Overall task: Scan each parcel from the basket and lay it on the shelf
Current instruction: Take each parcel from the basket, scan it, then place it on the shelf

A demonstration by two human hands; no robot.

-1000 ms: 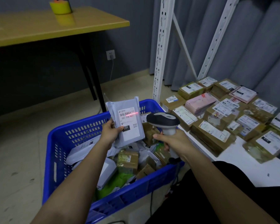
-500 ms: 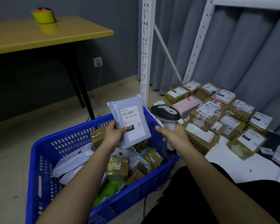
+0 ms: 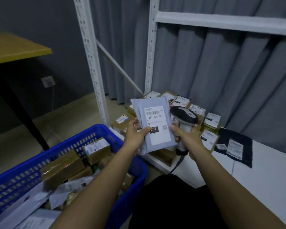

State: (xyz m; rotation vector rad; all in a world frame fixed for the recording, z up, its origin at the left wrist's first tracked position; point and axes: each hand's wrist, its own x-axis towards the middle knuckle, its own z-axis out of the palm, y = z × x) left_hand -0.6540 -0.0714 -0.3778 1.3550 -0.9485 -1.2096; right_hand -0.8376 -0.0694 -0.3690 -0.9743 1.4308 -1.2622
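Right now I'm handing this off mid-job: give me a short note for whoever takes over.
Left hand holds the grey mailer, label up, above the shelf edge.
Right hand grips the scanner by its handle; no red beam shows on the label.
Done: many labelled boxes and a black mailer already lie on the white shelf.
Left: lay the grey mailer on the shelf, then carry on with the blue basket, which holds plenty of boxes and bags.

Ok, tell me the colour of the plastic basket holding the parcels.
Blue: the slotted plastic basket shows plainly in the head view, lower left.
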